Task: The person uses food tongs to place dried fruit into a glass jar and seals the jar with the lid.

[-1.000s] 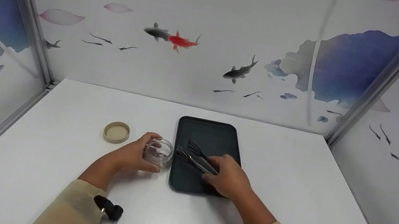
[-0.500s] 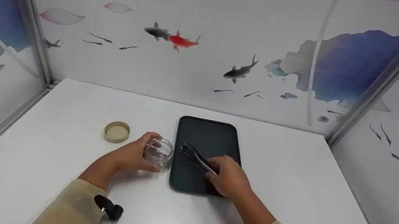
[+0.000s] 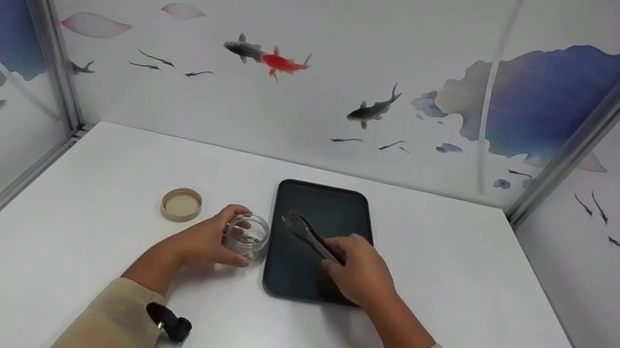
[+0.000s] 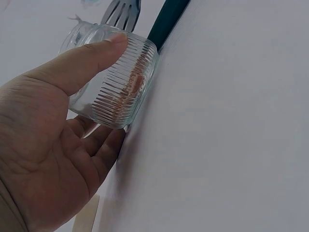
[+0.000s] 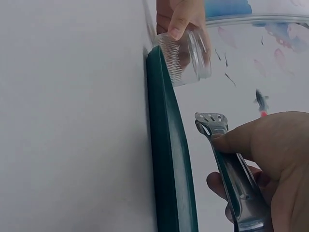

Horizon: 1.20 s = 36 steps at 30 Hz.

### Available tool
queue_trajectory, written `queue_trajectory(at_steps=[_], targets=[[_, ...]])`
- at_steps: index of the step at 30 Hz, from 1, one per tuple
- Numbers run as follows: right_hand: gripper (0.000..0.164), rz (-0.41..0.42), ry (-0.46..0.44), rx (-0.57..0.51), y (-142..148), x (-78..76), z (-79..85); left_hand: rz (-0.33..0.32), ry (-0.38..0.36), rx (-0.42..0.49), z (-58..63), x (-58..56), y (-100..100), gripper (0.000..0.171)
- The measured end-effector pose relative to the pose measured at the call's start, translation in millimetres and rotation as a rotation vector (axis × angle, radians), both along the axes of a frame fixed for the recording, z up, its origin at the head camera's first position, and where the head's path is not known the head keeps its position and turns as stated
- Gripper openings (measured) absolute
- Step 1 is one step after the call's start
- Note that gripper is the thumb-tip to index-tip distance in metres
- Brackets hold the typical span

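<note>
My left hand (image 3: 209,239) grips an open glass jar (image 3: 248,243) on the white table, beside the tray's left edge. In the left wrist view, the thumb lies along the ribbed side of the jar, and fingers show at its far side. Small brownish patches show through the glass. Over the dark green tray (image 3: 291,279), my right hand (image 3: 361,272) holds metal tongs (image 3: 309,234) with slotted heads. The tongs' heads are pressed together and point at the jar. In the right wrist view, the thumb presses the upper arm of the tongs (image 5: 241,188), above the tray's side.
A tan round lid (image 3: 181,205) lies on the table (image 3: 101,239) to the left of the jar. White walls printed with fish and petals (image 3: 278,63) enclose the table at the back and sides.
The arms of the tongs, spread a second ago, came together by half a second ago. My right hand has since risen slightly with the tongs. The left hand and jar stay put.
</note>
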State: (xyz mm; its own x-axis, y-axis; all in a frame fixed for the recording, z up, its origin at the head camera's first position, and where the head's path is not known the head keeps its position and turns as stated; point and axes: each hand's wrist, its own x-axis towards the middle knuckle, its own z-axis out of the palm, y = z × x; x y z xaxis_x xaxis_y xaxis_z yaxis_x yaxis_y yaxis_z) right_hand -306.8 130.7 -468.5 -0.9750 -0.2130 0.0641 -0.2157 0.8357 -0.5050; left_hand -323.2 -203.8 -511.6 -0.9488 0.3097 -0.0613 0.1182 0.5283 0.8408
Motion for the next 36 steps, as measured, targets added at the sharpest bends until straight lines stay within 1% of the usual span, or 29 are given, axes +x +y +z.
queue_trajectory(at_steps=[3, 8, 22, 26, 32, 36], targets=[[0.035, 0.008, 0.011, -0.023, 0, 3.5, 5.3, 0.003, -0.012, 0.009, -0.2, 0.3, 0, 0.102], [0.036, 0.016, 0.025, -0.043, -3, 11.3, 12.8, -0.004, -0.005, 0.014, 0.1, 0.4, 1, 0.101], [0.037, 0.082, 0.069, -0.047, -13, 31.5, 25.8, -0.006, 0.016, -0.009, 2.2, 1.7, 0, 0.099], [0.036, 0.092, 0.078, -0.05, -15, 33.8, 27.2, 0.003, 0.017, -0.025, 3.0, 2.7, 0, 0.099], [0.038, 0.14, 0.107, -0.044, -20, 33.3, 24.8, 0.006, 0.007, -0.024, 1.3, 1.9, 0, 0.102], [0.039, 0.151, 0.098, -0.034, -26, 31.8, 23.8, 0.001, 0.017, -0.022, 0.9, 1.1, 1, 0.099]])
